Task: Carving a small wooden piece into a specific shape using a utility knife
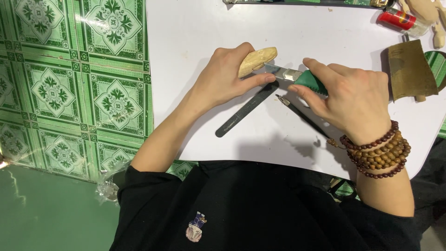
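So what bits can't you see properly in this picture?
Head view:
- Knife: the right hand covers most of the green handle.
- Wood piece: its near end is inside the left hand.
- Red-capped bottle and pale carved figure: cut off by the top edge.
- Thin tool: its end goes under the right wrist.

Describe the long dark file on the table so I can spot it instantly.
On the white table, look just below the left hand. The flat black file lies diagonally there, broader and flatter than the thin dark pointed tool beside it.
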